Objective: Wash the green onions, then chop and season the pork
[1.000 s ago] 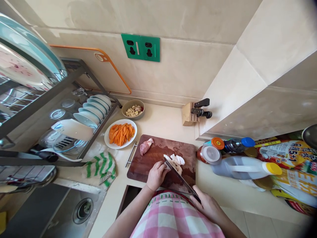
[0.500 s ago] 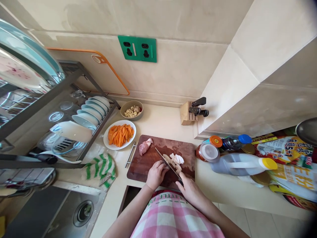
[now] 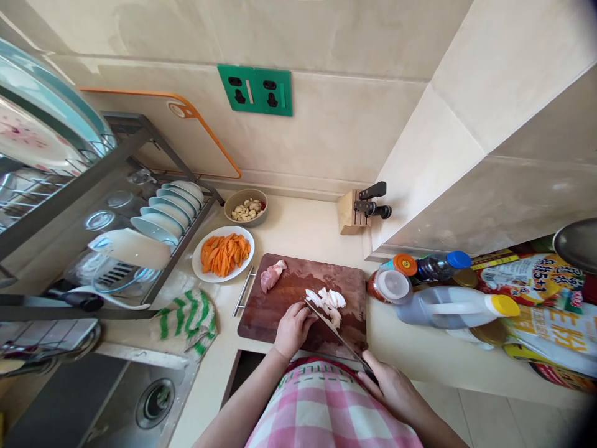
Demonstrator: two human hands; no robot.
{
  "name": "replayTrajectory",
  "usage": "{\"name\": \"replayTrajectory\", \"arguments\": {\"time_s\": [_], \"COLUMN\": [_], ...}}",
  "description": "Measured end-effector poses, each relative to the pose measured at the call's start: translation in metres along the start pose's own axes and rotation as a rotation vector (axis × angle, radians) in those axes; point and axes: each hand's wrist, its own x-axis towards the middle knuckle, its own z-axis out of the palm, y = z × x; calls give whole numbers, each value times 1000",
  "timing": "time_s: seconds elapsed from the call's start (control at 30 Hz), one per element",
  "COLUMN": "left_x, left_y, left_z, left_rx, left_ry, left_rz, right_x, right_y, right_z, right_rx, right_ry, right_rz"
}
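R hand [image 3: 390, 381] closed round handle of kitchen knife [image 3: 342, 344]; tip by L hand [image 3: 293, 330], blade alongside pale slices [image 3: 330, 300] on brown cutting bd. [image 3: 261, 318] L fingers curled; can't tell if gripping anything. Raw meat pc. [image 3: 273, 275] at bd.'s far L.

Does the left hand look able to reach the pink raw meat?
Probably yes: only bare cutting board shows between the left hand and the pink raw meat, with the knife on the hand's other side.
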Motion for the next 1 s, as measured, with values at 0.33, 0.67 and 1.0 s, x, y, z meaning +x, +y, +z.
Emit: {"name": "replayTrajectory", "arguments": {"time_s": [0.33,0.67,1.0], "left_x": [-1,-6,-4], "left_y": [1,-2,0], "left_z": [2,5,4], "left_rx": [-22,3,-23], "left_ry": [18,49,32], "left_rz": [1,-20,-14], "right_x": [60,9,40], "right_y": [-37,11,-26], "right_z": [11,-2,0], "right_rx": [-30,14,-14], "right_ry": [116,8,16], "right_rz": [-102,-9,-52]}}
